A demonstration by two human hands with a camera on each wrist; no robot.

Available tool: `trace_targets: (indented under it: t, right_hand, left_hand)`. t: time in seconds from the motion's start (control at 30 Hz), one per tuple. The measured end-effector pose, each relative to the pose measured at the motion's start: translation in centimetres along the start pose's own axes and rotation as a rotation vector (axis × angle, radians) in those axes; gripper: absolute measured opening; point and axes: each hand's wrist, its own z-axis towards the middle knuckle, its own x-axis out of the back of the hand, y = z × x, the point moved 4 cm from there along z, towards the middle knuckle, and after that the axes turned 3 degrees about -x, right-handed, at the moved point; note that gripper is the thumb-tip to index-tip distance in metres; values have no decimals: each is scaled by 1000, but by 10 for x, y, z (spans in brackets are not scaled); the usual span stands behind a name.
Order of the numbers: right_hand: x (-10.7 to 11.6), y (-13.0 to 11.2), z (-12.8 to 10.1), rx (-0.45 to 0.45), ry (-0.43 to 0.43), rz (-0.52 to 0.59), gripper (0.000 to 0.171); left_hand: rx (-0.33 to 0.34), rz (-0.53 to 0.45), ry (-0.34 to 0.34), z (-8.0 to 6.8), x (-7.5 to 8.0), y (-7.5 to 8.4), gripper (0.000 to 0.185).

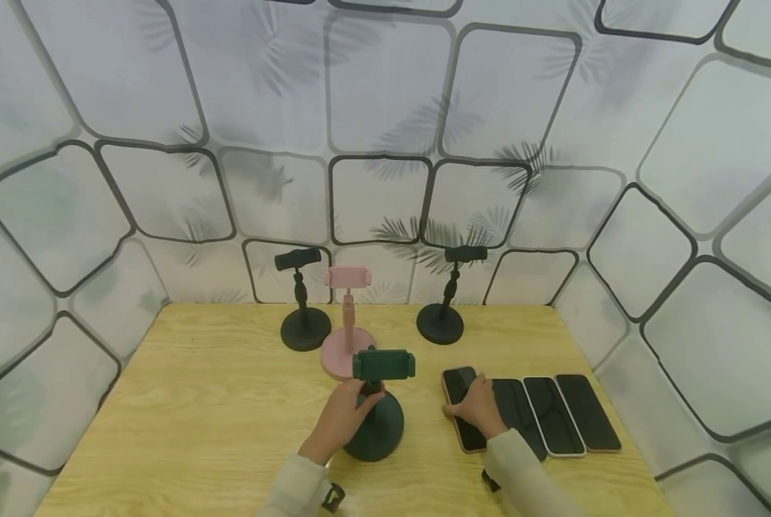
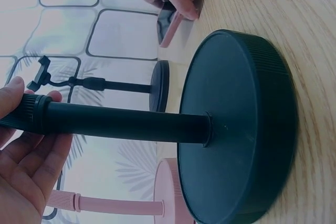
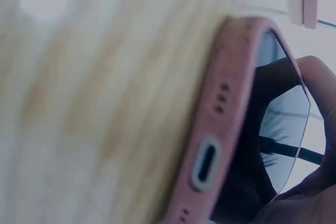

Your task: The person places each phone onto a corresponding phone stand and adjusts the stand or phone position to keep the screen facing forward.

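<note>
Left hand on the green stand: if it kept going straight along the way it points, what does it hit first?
Likely the pink stand. The left hand grips the post of the dark green stand and points up-table; the pink base sits just behind that stand. Depth is unclear, so it could pass slightly right of it.

— I see a pale, grained wooden surface [image 1: 217, 402]; the dark green matt plastic phone stand [image 2: 236, 129] has a finely ribbed base edge.

— I agree. The pink-cased phone [image 3: 220, 129] looks smooth, its glass glossy.
</note>
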Motion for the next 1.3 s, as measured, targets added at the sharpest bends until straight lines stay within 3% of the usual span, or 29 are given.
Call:
trace_targets:
  t: [0.13, 0.37, 0.53, 0.73, 0.83, 1.07, 1.3]
  right_hand:
    - [2, 0, -3, -4, 47, -19, 85]
    - [3, -3, -8, 15, 81, -69, 87]
    - [-2, 1, -10, 24, 0, -51, 90]
    - [-3, 4, -11, -13, -150, -26, 107]
    - [-1, 2, -12, -13, -182, -33, 111]
    - [6, -2, -16, 54, -84, -84, 90]
    - [12, -2, -16, 74, -7, -114, 97]
  left_hand:
    - [-2, -5, 2, 0, 0, 1, 22]
    - [5, -5, 2, 0, 0, 0, 19]
    - [-6, -4, 6, -2, -1, 0, 18]
    - [-10, 3, 11, -2, -1, 0, 19]
    - [-7, 3, 8, -1, 0, 1, 21]
    - [-6, 5, 0, -1, 0, 1, 21]
    - [-17, 4, 5, 0, 0, 1, 21]
